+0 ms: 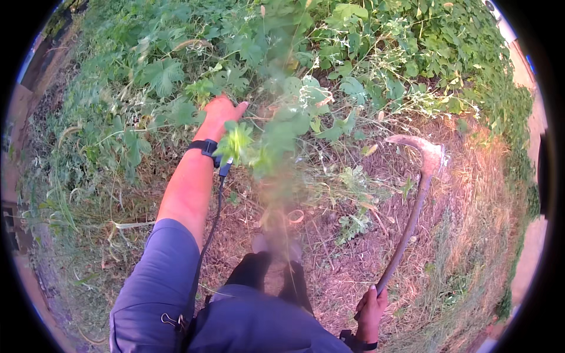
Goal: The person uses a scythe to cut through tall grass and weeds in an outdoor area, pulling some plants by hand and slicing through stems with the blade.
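My left hand (223, 112) reaches forward into the green leafy vines (170, 76). Its thumb stretches out to the right, apart from the palm; leaves hide most of the other fingers, and I see nothing held. At the lower right, my right hand (371, 309) is wrapped round the lower end of a sickle's long wooden handle. This sickle (425, 167) points up and away, its curved, worn blade bending left over dry ground, close to the edge of the vines but apart from my left hand.
A blurred green stem (279, 141) hangs close in the middle of the view. Dense vines (447, 47) spread across the far side. Dry grass and straw (471, 194) cover the ground at right. My shoes (262, 243) stand on brown soil with plant litter.
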Demonstrator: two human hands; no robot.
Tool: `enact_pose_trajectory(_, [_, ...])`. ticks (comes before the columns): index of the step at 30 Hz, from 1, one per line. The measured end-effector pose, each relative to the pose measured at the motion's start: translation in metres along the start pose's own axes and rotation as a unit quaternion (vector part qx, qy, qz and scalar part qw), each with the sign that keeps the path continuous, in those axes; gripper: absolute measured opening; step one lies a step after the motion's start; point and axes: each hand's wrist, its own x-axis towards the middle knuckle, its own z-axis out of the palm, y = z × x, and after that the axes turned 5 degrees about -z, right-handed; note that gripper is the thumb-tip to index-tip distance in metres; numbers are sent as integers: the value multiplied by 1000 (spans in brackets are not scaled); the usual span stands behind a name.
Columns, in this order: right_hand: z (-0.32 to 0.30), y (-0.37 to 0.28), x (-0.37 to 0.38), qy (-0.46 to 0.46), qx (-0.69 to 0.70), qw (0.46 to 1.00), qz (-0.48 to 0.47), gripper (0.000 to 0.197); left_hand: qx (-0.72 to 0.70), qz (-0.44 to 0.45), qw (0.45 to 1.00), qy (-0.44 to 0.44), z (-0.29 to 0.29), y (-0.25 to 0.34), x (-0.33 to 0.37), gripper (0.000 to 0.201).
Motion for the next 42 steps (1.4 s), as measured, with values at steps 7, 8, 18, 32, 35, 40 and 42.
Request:
enact_pose_trajectory(7, [-3, -10, 13, -25, 34, 999, 12, 19, -547, -175, 818, -10, -5, -23, -62, 48])
enact_pose_trajectory(8, [-6, -10, 17, -26, 35, 999, 16, 19, -614, -188, 766, -14, -14, -20, -80, 41])
enact_pose_trajectory(18, [-23, -10, 66, -147, 80, 986, -15, 18, -751, -163, 639, 34, -51, -60, -257, 6])
enact_pose_trajectory(32, [5, 1, 97, -448, -159, 865, -161, 25, -775, -226, 581, 103, -29, -46, -461, 9])
enact_pose_trajectory(35, [22, 6, 97, -457, -168, 860, -156, 29, -778, -254, 561, 125, -40, -37, -490, 10])
enact_pose_trajectory(40, [-6, 10, 86, -460, -207, 833, -229, 28, -763, -272, 573, 127, -32, -45, -506, 12])
enact_pose_trajectory(42, [-21, 8, 72, -458, -239, 820, -247, 27, -772, -270, 563, 115, -26, -50, -511, 12])
